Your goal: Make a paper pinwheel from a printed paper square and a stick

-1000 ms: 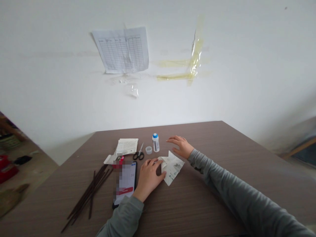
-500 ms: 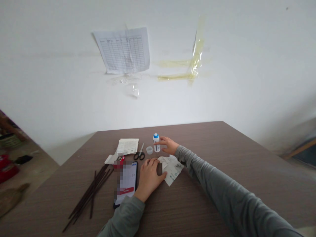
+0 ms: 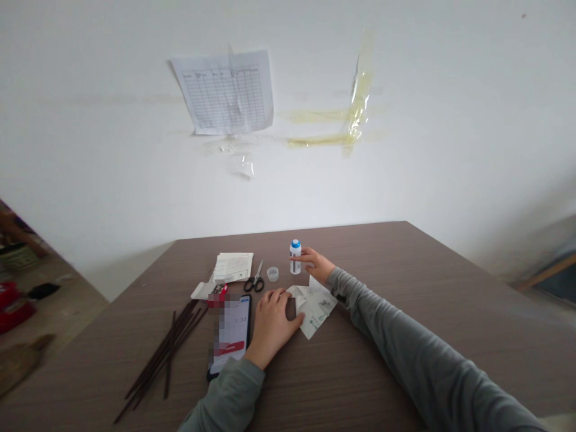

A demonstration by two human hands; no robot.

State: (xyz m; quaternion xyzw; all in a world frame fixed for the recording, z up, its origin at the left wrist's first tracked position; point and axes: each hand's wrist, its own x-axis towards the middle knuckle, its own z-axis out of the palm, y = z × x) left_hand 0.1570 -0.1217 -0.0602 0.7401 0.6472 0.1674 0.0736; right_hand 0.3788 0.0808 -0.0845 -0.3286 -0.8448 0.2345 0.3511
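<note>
Since half a second ago we have shifted the bottle [image 3: 296, 267] to the right, and our right hand [image 3: 317, 264] has gone with it. Our right grip is closed on it, one finger lying across its front; it stands upright, blue top [image 3: 295, 243] uppermost, though we cannot tell whether its base touches the worktop [image 3: 333, 384]. Our left hand [image 3: 273, 321] rests nearer to us, its grip loose, thumb and fingers apart, at the left edge of a creased printed paper [image 3: 316, 307]. Left of the bottle and apart from it sits a small clear cup [image 3: 272, 275], with black-handled scissors [image 3: 254, 283] just beside it. Farther left we see a stack of papers [image 3: 234, 266] and a red-and-white box [image 3: 218, 293], then a phone [image 3: 233, 330] beside our left wrist and a bundle of thin dark sticks [image 3: 167, 351]. On the wall [image 3: 441, 144] behind are a printed sheet [image 3: 225, 93] and strips of yellowed tape [image 3: 320, 141]
</note>
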